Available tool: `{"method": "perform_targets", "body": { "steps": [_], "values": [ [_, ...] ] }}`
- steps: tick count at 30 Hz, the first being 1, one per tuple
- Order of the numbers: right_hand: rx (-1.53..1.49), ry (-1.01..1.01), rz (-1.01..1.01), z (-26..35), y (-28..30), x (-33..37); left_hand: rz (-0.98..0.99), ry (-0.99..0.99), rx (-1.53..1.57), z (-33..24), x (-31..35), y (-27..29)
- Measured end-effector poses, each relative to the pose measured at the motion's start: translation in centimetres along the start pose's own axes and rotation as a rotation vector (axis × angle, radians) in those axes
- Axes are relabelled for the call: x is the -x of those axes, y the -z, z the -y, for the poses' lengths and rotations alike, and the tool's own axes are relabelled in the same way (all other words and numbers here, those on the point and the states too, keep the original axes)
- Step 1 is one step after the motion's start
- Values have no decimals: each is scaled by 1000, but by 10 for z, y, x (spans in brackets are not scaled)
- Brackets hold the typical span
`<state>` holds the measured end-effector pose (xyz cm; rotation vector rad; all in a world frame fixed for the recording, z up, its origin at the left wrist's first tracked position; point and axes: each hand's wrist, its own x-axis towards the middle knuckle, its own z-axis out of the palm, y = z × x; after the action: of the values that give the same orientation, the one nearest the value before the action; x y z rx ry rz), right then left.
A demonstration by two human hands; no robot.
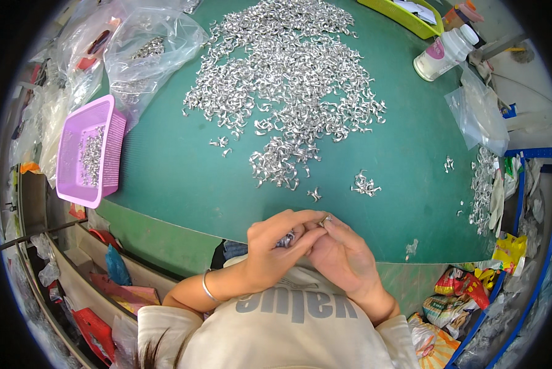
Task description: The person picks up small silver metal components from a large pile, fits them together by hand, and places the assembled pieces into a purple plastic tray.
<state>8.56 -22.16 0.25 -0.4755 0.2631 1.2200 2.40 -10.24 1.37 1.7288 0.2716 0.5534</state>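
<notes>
My left hand [276, 245] and my right hand [348, 257] meet at the near edge of the green table [184, 184]. Between their fingertips is one small curved silver metal piece [325, 221], pinched from both sides. More silver pieces [285, 240] show inside the curled fingers of my left hand; how many is hidden. Just beyond my hands lie a single loose piece [314, 195] and a little cluster [365, 184]. A large heap of the same shiny pieces [294, 74] spreads over the table's middle and far side.
At the left stands a pink plastic basket [114, 154] with some silver pieces inside, beside a clear plastic bag [159, 67] holding more. A white bottle [436, 60] and a yellow-green tray [405, 17] stand far right. Another strip of pieces [483, 190] lies along the right edge.
</notes>
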Motion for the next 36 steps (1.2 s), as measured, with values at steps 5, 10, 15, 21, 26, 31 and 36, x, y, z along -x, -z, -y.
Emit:
{"method": "perform_targets", "body": {
  "steps": [5, 10, 15, 21, 26, 31, 36],
  "values": [
    [65, 2, 20, -1, -6, -3, 5, 15, -2, 1, 0, 3],
    [69, -8, 63, -3, -9, -1, 2, 141, 152, -2, 1, 7],
    [127, 42, 64, -5, -11, 2, 40, 37, 101, -4, -2, 13],
    [578, 497, 16, -8, -4, 7, 62, -67, 35, -9, -1, 21],
    [613, 603, -180, -12, -25, 9, 151, 73, 117, -19, -3, 26],
    [542, 493, 37, -8, -17, 12, 259, 366, 430, -21, -2, 32],
    [330, 338, 84, -9, -16, 15, 237, 412, 534, -24, 0, 30]
  ]
}}
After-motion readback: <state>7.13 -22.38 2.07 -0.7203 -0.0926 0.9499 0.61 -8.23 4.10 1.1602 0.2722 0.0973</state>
